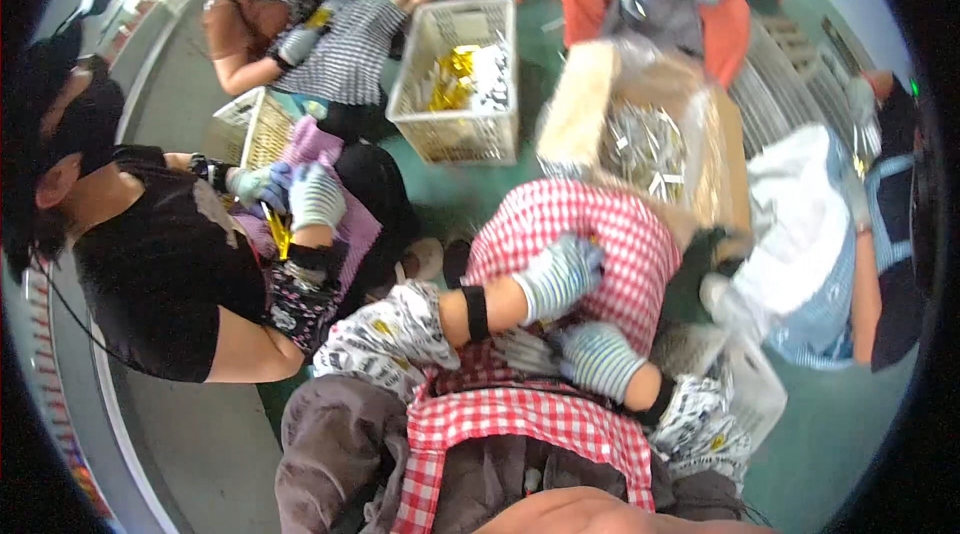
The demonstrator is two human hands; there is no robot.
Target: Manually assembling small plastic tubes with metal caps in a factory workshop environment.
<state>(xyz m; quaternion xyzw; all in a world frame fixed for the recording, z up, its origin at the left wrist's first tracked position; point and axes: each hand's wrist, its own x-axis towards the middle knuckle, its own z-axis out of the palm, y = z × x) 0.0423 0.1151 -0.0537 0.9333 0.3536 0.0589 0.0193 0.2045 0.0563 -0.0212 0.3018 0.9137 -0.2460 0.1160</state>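
Observation:
My left hand (556, 278) wears a striped work glove and lies with curled fingers on a red-and-white checked cloth (620, 224) bunched over my lap. Whether it grips the cloth is unclear. Just below it, my right hand (598, 360), in the same kind of glove, is closed around a small bundle of grey pieces (522, 350). Both forearms have patterned white sleeves and black wrist bands. The checked cloth continues down as an apron (520, 429).
A person in black (160, 264) sits at my left, their gloved hands on a yellow piece (277, 231). Ahead stand a white basket (430, 139) of gold and silver pieces and a plastic-lined cardboard box (725, 159) of silver pieces. More people sit around; another white basket (752, 386) is at my right.

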